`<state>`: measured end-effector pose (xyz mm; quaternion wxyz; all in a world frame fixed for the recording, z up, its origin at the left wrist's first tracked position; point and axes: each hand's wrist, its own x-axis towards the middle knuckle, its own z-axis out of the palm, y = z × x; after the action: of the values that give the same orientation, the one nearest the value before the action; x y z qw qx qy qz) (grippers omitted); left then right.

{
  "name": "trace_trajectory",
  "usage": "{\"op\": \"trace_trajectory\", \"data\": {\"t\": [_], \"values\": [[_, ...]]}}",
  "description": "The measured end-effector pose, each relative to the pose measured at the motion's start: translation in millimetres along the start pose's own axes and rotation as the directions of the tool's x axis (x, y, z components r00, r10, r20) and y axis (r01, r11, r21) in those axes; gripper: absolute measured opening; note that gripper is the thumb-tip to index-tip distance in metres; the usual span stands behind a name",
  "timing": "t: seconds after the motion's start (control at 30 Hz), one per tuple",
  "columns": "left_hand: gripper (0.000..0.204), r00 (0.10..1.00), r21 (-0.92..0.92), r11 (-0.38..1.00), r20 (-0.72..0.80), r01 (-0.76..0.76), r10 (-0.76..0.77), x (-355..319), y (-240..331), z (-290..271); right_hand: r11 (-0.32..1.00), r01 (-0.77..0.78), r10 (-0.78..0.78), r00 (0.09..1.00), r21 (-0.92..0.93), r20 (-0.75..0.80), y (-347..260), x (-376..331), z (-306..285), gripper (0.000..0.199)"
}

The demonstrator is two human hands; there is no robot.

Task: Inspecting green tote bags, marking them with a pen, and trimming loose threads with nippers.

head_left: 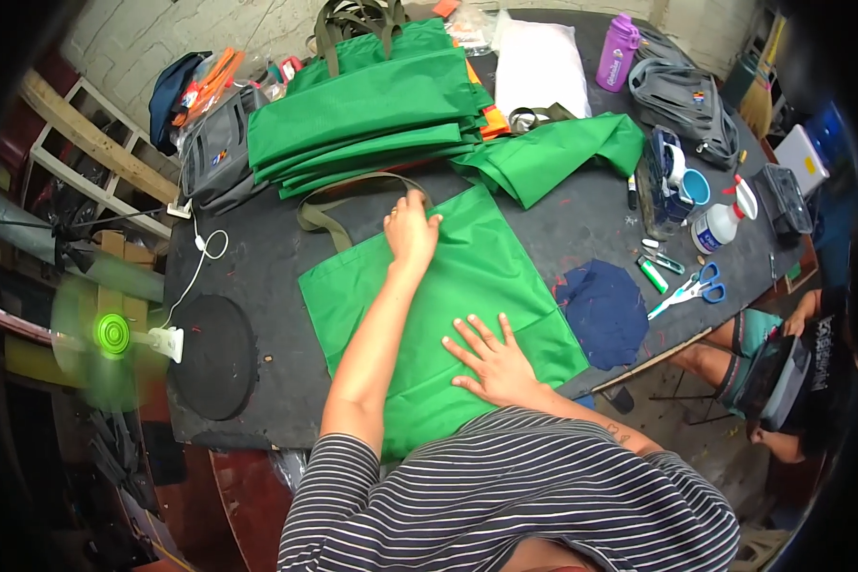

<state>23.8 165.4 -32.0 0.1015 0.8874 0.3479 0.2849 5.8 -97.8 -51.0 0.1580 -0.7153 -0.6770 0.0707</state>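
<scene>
A green fabric tote bag (448, 276) lies spread on the dark table in front of me, with an olive webbing handle (326, 221) looping from its far edge. My left hand (412, 231) is at the right end of that handle, its fingers curled on the strap; the fingertips are partly hidden. Flat on the bag's nearer right part rests my right hand (491, 364), its fingers spread. Beyond the bag sits a stack of folded green bags (362, 119) with olive handles. Another green bag (562, 157) lies crumpled to its right.
On the right are scissors (688, 291), a green marker (652, 275), a spray bottle (720, 224), a tape dispenser (667, 181) and dark blue cloth (602, 315). A purple bottle (619, 52) stands far right. Left, a fan (112, 334) spins beside a black disc (214, 357). Another person (734, 367) sits at right.
</scene>
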Motion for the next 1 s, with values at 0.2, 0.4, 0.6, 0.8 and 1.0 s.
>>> {"op": "trace_trajectory", "data": {"t": [0.2,0.4,0.6,0.8,1.0], "values": [[0.052,0.973,-0.319,0.929,-0.069,0.187,-0.220,-26,-9,-9,1.000,0.011,-0.011,1.000,0.014,-0.003,2,1,1,0.063],[0.043,0.963,-0.426,0.864,0.100,0.269,-0.251,-31,-30,-18,1.000,0.006,-0.006,1.000,-0.013,-0.005,-1,2,0,0.063],[0.026,0.972,-0.146,0.962,0.007,-0.231,0.235,-4,-25,-32,1.000,-0.005,0.005,1.000,-0.015,0.002,1,0,4,0.064],[0.026,0.965,-0.112,0.982,0.199,-0.154,0.174,27,-17,-40,1.000,0.010,-0.009,1.000,-0.017,0.013,2,0,2,0.064],[0.039,0.729,-0.174,0.976,0.684,0.129,0.026,64,-26,-64,0.999,0.018,-0.018,1.000,-0.035,0.014,1,2,3,0.064]]}}
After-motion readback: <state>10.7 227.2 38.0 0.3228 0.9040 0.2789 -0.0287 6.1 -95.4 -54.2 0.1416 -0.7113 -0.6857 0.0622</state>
